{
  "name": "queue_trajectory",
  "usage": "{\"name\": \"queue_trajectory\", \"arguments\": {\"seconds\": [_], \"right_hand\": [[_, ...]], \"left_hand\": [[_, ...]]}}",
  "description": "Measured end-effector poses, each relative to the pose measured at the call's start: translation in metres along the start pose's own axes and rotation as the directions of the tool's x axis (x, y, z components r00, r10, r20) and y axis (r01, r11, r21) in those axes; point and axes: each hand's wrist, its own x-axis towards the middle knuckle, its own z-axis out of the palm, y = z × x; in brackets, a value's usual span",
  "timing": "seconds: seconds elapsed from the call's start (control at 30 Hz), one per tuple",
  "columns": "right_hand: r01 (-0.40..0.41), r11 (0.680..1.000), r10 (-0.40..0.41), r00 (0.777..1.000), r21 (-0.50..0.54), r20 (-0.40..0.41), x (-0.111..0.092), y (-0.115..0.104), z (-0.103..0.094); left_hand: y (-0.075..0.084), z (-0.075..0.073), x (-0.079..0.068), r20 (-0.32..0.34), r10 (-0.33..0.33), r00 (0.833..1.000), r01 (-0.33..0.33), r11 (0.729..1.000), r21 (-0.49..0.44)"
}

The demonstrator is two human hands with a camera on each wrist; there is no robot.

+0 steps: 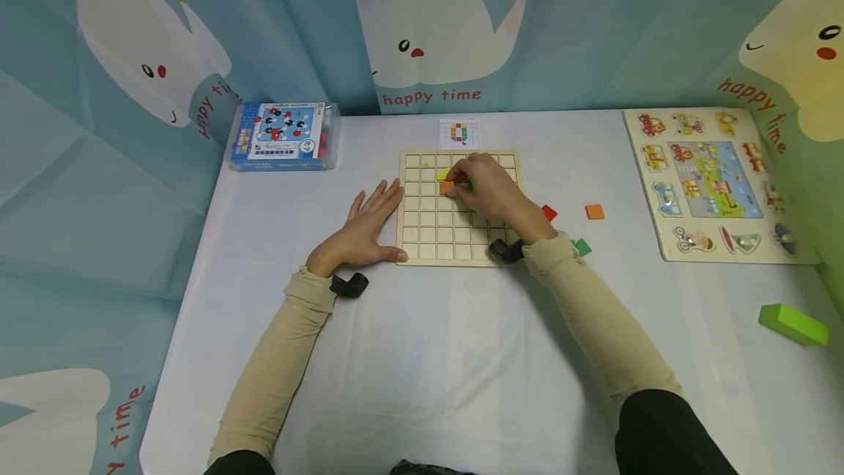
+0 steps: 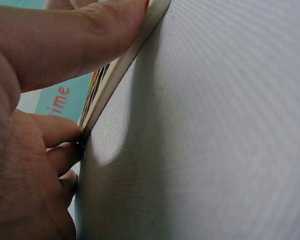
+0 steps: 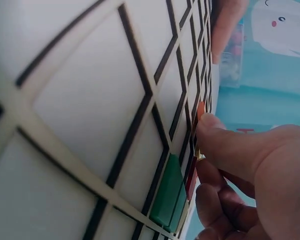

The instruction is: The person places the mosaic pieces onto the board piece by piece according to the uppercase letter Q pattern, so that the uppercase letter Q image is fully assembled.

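Note:
A square wooden grid board [image 1: 419, 236] lies on the white table. My right hand [image 1: 489, 185] reaches over its upper part and pinches a small orange square tile [image 1: 446, 188] at a cell. Just above that tile is a yellow tile [image 1: 442, 174]. In the right wrist view, my thumb presses on the orange tile's edge, while green [image 3: 167, 195] and red [image 3: 191, 181] tiles sit in cells nearby. My left hand [image 1: 366, 229] rests with spread fingers against the board's left side. Its thumb [image 2: 110, 35] lies on the board's rim.
Behind the board is a card [image 1: 459, 133] with a colored grid pattern. Loose red [image 1: 549, 213], orange [image 1: 596, 212] and green [image 1: 583, 247] tiles lie to the right. Further out are a picture puzzle board [image 1: 715, 240], a green block [image 1: 794, 324] and, back left, a plastic box [image 1: 283, 135].

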Motion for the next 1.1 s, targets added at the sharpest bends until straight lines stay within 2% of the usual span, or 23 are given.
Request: {"name": "queue_trajectory", "arguments": {"seconds": [0.43,1.1], "right_hand": [[0.042,0.999,-0.043,0.999,-0.019,-0.02,0.0037,0.0,0.0018],[0.054,0.999,-0.054,0.997,-0.002,-0.052,0.0044,0.0008,0.001]], "left_hand": [[-0.0007,0.0004,0.0007,0.002,0.001,1.0,-0.001,1.0,0.005],[-0.0007,0.0008,-0.0001,-0.004,0.007,1.0,-0.007,1.0,-0.002]]}}
